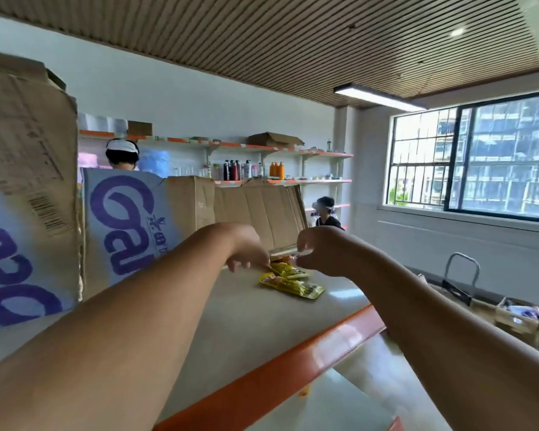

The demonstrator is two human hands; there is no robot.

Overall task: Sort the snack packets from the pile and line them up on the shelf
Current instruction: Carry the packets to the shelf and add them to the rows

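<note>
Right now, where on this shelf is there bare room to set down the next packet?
Bare shelf lies between the yellow packets and the orange front edge, and right of the packets. Crowded behind: left hand, right hand, cardboard boxes.

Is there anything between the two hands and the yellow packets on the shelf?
Nothing visible stands in the way. The left hand and the right hand are right at the yellow packets on the shelf. The cardboard boxes stand behind and to the left.
</note>
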